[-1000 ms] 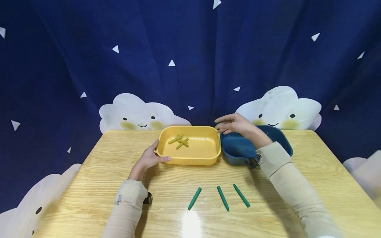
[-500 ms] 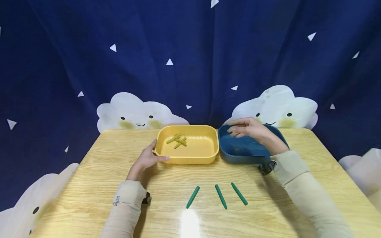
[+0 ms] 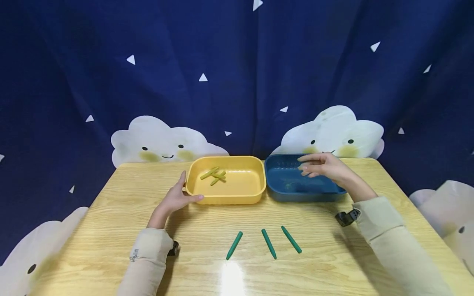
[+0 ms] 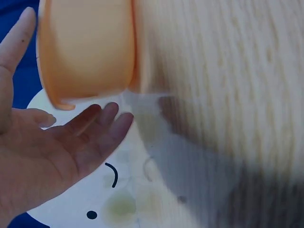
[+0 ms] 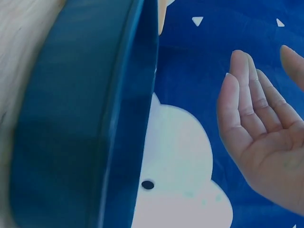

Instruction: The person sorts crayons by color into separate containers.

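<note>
My left hand [image 3: 173, 200] is at the left end of the yellow basin [image 3: 242, 186], its thumb along the front rim. In the left wrist view its fingers look extended beside the basin's end; I cannot tell how firmly they touch. Several yellow crayons [image 3: 209, 173] lie crossed on the basin's left side. Over the blue basin [image 3: 279, 180], my right hand [image 3: 329, 167] hovers with loosely bent fingers. The right wrist view shows its bare palm [image 5: 275, 147], holding nothing. In front lie three green crayons: a left one [image 3: 234, 245], a middle one [image 3: 268, 243] and a right one [image 3: 291, 239].
Both basins stand side by side near the back of the wooden table [image 3: 200, 263]. Behind it hangs a dark blue curtain [image 3: 222, 41] with white triangles and smiling clouds. Wrist cameras, such as the right one [image 3: 346, 218], hang below the sleeves.
My right hand has moved right, from near the yellow basin's right end to over the blue basin. The left hand stays by the yellow basin. The head view has shifted slightly.
</note>
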Demonstrator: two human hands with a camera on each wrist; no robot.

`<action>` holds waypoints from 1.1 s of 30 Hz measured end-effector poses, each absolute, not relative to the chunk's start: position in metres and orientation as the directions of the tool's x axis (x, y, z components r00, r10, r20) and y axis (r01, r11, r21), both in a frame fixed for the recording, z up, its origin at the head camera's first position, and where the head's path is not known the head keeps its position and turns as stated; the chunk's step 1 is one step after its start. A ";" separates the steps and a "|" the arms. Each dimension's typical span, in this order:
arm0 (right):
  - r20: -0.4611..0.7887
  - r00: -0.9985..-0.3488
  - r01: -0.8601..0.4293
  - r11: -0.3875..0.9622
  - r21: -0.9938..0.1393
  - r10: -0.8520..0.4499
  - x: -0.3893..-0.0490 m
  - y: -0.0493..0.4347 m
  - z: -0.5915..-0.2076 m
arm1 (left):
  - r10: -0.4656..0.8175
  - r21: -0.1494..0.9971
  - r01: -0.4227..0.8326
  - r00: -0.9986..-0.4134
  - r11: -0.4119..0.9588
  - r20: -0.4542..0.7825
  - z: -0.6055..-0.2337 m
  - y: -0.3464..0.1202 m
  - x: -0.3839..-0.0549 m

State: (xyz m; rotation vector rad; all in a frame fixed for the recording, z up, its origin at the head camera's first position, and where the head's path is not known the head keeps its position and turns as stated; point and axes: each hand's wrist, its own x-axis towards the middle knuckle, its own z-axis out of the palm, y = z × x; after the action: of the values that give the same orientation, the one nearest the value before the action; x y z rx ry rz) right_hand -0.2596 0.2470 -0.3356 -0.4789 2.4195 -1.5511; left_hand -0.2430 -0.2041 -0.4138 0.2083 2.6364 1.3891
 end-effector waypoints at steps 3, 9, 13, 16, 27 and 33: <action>-0.021 -0.929 -0.139 0.400 -0.906 -0.369 -0.255 0.256 -0.340 | 0.172 0.815 0.088 -0.985 0.573 -0.014 -0.411 -0.208 -0.238; -0.009 -0.949 -0.137 0.437 -0.889 -0.316 -0.243 0.276 -0.345 | 0.126 0.726 0.191 -0.982 0.661 0.144 -0.404 -0.210 -0.224; -0.001 -0.962 -0.131 0.461 -0.878 -0.274 -0.236 0.289 -0.349 | 0.119 0.707 0.240 -0.969 0.665 0.217 -0.399 -0.208 -0.214; -0.005 -0.972 -0.113 0.485 -0.867 -0.234 -0.232 0.299 -0.353 | 0.125 0.710 0.274 -0.959 0.648 0.256 -0.394 -0.204 -0.207; 0.013 -0.995 -0.066 0.538 -0.840 -0.102 -0.221 0.329 -0.367 | 0.257 0.716 0.408 -0.913 0.566 0.318 -0.379 -0.185 -0.182; -0.004 -0.997 -0.038 0.553 -0.833 -0.075 -0.221 0.343 -0.372 | 0.321 0.718 0.440 -0.896 0.540 0.308 -0.372 -0.174 -0.169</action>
State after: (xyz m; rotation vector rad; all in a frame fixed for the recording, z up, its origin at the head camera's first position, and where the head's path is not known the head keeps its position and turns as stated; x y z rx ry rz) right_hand -0.2208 0.3429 -0.3723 -0.1000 2.7337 -1.4644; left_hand -0.1688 -0.1737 -0.3724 0.7160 2.8765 1.4063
